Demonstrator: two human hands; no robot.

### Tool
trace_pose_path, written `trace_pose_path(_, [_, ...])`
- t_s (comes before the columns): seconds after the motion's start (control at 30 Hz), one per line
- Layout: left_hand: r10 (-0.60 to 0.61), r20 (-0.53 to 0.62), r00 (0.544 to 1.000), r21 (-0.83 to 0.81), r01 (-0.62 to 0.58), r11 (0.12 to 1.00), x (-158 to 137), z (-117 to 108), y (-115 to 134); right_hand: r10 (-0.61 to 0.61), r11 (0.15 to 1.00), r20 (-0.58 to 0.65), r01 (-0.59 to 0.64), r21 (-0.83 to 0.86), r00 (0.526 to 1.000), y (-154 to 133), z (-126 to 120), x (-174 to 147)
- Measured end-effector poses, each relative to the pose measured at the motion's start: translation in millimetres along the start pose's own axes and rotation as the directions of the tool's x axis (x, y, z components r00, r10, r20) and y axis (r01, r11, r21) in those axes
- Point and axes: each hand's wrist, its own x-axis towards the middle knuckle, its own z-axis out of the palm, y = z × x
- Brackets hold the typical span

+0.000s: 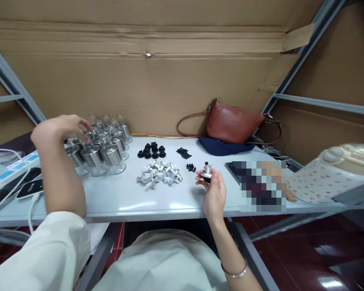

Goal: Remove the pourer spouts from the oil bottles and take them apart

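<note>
At the left, glass bottles (pixel 111 155) with steel sleeves stand in a tight group. My left hand (pixel 69 128) reaches over them, fingers bent and apart, close to the bottle tops; whether it touches one is partly hidden. In front of my body, my right hand (pixel 213 190) holds a silver spout-like cap (pixel 206 173) with a black underside, upright between thumb and fingers. Beside it on the table lie small black plugs (pixel 191 167) and a heap of similar silver caps (pixel 159 174). Behind them are black ring-shaped stoppers (pixel 152 150) and thin black pieces (pixel 184 152).
A brown handbag (pixel 230 121) rests on a dark blue cap (pixel 226 146) at the back right. A spotted white container (pixel 318 178) stands at the right edge, by a blurred-out item (pixel 262 186). Power strips (pixel 18 167) and cables lie left. Cardboard (pixel 169 89) walls the back.
</note>
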Motion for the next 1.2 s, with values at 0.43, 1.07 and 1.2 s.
trace_pose_path(0.43, [0.917, -0.079, 0.392, -0.219, -0.904, 0.368, -72, 56, 195, 0.037, 0.997, 0.216, -0.02, -0.078, 0.976, -2, 0, -3])
trace_pose_path(1.07, [0.879, -0.307, 0.366, -0.437, -0.874, 0.212, -58, 116, 216, -0.097, 0.978, 0.401, 0.162, -0.13, 0.911, -8, -2, -2])
trace_pose_path(1.2, [0.661, -0.323, 0.677, -0.684, -0.65, 0.332, -48, 114, 215, -0.237, 0.96, 0.124, 0.252, -0.124, 0.964, -9, -10, 4])
